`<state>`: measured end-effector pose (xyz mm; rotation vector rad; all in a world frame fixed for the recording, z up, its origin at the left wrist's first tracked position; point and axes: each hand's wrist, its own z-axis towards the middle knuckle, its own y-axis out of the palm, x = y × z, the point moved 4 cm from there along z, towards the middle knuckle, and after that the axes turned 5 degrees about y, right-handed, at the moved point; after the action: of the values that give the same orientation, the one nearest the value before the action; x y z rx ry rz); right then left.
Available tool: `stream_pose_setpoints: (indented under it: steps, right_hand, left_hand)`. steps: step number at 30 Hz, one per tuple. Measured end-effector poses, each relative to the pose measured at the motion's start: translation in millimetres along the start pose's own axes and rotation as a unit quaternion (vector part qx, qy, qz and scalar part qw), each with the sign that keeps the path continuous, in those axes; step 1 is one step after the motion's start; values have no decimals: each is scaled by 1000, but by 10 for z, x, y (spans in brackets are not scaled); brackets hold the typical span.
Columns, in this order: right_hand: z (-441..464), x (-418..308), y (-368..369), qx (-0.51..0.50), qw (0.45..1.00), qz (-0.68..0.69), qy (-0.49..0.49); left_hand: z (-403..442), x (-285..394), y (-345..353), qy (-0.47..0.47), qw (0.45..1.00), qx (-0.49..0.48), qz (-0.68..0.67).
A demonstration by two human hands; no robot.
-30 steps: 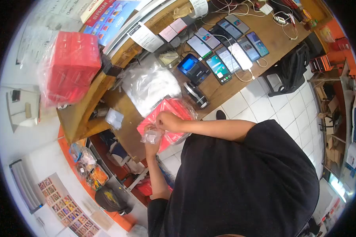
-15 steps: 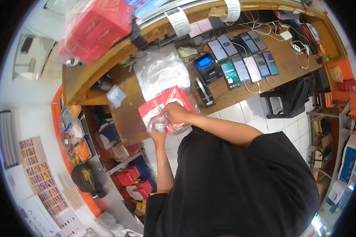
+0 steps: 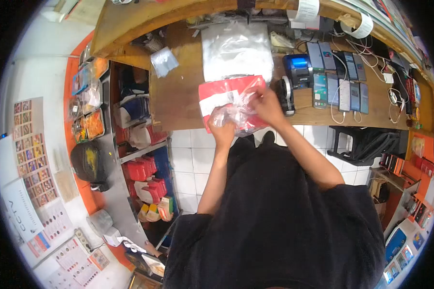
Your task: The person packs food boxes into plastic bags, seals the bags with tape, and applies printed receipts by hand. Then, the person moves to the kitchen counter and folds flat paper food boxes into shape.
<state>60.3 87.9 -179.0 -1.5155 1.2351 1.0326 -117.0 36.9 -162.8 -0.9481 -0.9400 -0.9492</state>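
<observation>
A red and white package (image 3: pixel 214 90) in clear plastic lies at the front edge of the wooden table. My left hand (image 3: pixel 222 131) is closed on a bunched part of the clear plastic bag (image 3: pixel 236 113) at the package's near side. Slightly blurred, my right hand (image 3: pixel 269 107) is over the package's right side, its fingers pinched on the same plastic. Behind the package is a stack of clear plastic bags (image 3: pixel 236 53), and a tape dispenser (image 3: pixel 286 96) stands right of my right hand.
A small printer (image 3: pixel 298 72) with a blue top and several phones (image 3: pixel 320 91) with white cables occupy the table's right half. A folded clear plastic piece (image 3: pixel 164 61) lies at the left. Below stands a black chair (image 3: pixel 361 144); shelves (image 3: pixel 142 154) hold red packages at the left.
My right hand has moved away from my left hand, toward the package's right side. The left hand still grips the plastic. The head view has turned, shifting the table in the picture.
</observation>
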Motion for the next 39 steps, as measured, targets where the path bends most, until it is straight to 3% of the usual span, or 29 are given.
stream_pose_setpoints:
  steps: [1,2,5,11,12,15,18,21,25,28,30,32,39]
  right_hand:
    - [54,69,-54,25,995,93,4]
    - [97,95,-131,34,997,56,-49]
    - [25,-167,-198,63,997,40,16]
    - [-134,-6,268,16,999,35,-10]
    - [-132,-5,273,-9,999,23,47]
    - [-104,-15,252,-48,997,15,64]
    - [-117,-110,196,-62,997,-35,-2]
    - [-239,-288,91,-20,990,-117,-71]
    - [-364,-276,-16,-44,986,-138,80]
    - [-363,-222,-37,-61,977,-194,70]
    - [-332,-342,-31,-61,989,-138,8]
    - [-294,-219,26,-92,986,-131,55]
    - [-300,-351,-47,-46,989,-141,17]
  left_hand:
    - [11,22,-1,-9,1000,-7,-10]
    - [15,-5,-21,3,1000,-18,-5]
    - [107,-18,-71,29,996,-74,37]
    - [223,-90,-32,7,996,-89,11]
    - [218,-47,-1,-90,993,-56,-50]
    - [279,-131,-44,-21,984,-175,38]
    - [314,-113,-17,-40,979,-199,1]
    - [309,-38,-2,-7,987,-158,10]
    - [339,69,-25,-15,982,-185,38]
    - [334,-22,4,22,982,-182,35]
    - [311,-80,10,17,984,-175,29]
    - [307,-59,43,12,984,-173,32]
    - [287,-77,20,8,982,-181,56]
